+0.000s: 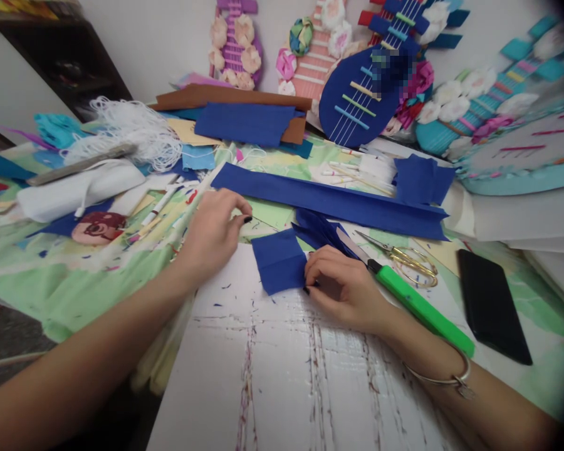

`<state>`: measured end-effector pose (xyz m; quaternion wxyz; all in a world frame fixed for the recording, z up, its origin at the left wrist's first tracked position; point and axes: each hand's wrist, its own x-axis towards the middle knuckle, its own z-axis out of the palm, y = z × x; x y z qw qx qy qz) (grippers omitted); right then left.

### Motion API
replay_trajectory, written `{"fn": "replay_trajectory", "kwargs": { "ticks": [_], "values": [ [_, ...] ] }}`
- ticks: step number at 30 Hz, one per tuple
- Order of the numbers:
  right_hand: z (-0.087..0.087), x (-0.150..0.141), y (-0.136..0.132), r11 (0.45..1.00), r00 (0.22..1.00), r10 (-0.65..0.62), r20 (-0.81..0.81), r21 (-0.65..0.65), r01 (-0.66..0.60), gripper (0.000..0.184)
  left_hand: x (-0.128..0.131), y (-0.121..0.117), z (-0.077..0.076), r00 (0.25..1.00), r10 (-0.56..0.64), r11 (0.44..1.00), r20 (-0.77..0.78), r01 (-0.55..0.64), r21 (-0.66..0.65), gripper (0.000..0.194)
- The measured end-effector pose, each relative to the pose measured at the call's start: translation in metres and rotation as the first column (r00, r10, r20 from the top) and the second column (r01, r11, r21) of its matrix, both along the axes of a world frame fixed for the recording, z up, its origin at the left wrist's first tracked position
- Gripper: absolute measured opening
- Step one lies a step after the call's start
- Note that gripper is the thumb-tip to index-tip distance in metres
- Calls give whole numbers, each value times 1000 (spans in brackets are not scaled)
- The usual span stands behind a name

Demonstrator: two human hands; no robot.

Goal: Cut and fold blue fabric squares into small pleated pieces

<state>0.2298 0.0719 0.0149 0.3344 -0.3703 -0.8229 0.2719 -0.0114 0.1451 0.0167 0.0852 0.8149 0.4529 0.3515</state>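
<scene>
A small blue square of crepe paper [280, 262], creased across its middle, lies at the far end of a white board [277, 388] marked with dark scored lines. My right hand [345, 285] pinches the square's right edge between thumb and fingers. To the left of the square, my left hand [219, 228] hovers apart from it. Its thumb and forefinger tips are pressed together; whether anything tiny is between them cannot be made out. Beside my right hand lies a green-handled cutter [423, 310], its blade near a bunched blue piece [322, 232].
Behind the square stretches a long folded blue strip [333, 197]. Gold-handled scissors [411, 263] and a black phone [493, 304] lie at the right. White cord [126, 134] is heaped at the back left. Decorated paper guitars, including a blue one [352, 106], lean against the wall.
</scene>
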Motion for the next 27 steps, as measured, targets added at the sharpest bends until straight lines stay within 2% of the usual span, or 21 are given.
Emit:
{"fn": "replay_trajectory", "kwargs": {
  "ticks": [2, 3, 4, 5, 7, 8, 9, 13, 16, 23, 27],
  "values": [
    [0, 0, 0, 999, 999, -30, -11, -17, 30, 13, -10, 1, 8, 997, -77, 997, -22, 77, -3, 12],
    [-1, 0, 1, 999, 999, -47, -15, -28, 46, 13, -12, 0, 12, 980, -196, 978, -17, 195, -72, 13],
    [-1, 0, 1, 997, 998, -61, -17, -38, 60, 13, -13, -3, 16, 947, -322, 940, 14, 321, -111, 13],
    [-1, 0, 1, 997, 997, -70, -18, -42, 70, 13, -11, -7, 20, 893, -450, 878, 27, 447, -172, 12],
    [-2, 0, 1, 996, 997, -79, -14, -35, 78, 12, -5, -15, 23, 803, -597, 772, -6, 572, -276, 27],
    [-2, 0, 1, 997, 997, -79, -10, -24, 78, 11, -2, -19, 23, 785, -619, 748, -13, 584, -314, 34],
    [-2, 0, 1, 997, 997, -77, -5, -11, 77, 11, 2, -22, 22, 778, -628, 736, -21, 585, -341, 32],
    [-3, -1, 0, 998, 998, -56, 35, 31, 55, 12, 9, -24, 13, 769, -639, 730, -30, 594, -339, 4],
    [-3, 0, 1, 999, 999, -17, 44, 49, 15, 12, 9, -21, 10, 756, -654, 728, -25, 621, -291, 14],
    [-2, 0, 0, 994, 999, 26, 37, 109, -29, 14, 7, -20, 9, 787, -616, 777, 16, 611, -151, 15],
    [-1, 0, -1, 992, 992, 66, 105, 98, -76, 16, 9, -21, 10, 740, -673, 717, 24, 660, -224, 18]
  ]
}}
